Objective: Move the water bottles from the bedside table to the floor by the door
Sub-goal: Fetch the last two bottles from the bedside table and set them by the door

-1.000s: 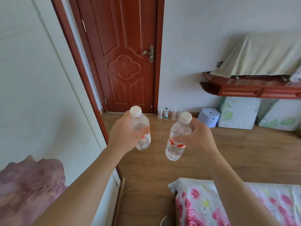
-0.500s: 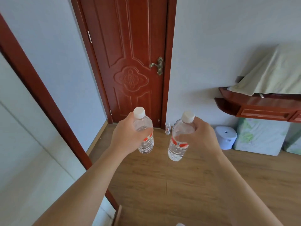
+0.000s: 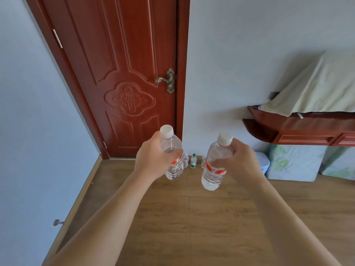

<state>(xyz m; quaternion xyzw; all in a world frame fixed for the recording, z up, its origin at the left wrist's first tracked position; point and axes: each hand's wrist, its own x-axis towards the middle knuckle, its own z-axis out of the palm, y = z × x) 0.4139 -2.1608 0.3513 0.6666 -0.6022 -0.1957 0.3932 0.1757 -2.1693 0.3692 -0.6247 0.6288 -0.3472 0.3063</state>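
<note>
My left hand [image 3: 153, 162] grips a clear water bottle [image 3: 173, 169] with a white cap and a red-and-white label, held upright above the wooden floor. My right hand [image 3: 240, 162] grips a second such bottle [image 3: 213, 175], tilted slightly to the right. Both are held out in front of me, in mid-air. Beyond them, small bottles [image 3: 193, 161] stand on the floor against the wall, just right of the red-brown door [image 3: 123, 73]; my hands and the held bottles hide some of them.
The door is closed, with a brass handle [image 3: 169, 81]. A pale blue bin [image 3: 264, 164] and wrapped cushions [image 3: 294, 162] sit under a wall-mounted wooden shelf [image 3: 299, 131] covered by a cloth at the right. A doorstop [image 3: 57, 222] sticks out of the left wall.
I have walked closer to the door, which now looks larger. The bed and the left door frame have left the view. Both hands still hold their bottles out in front.
</note>
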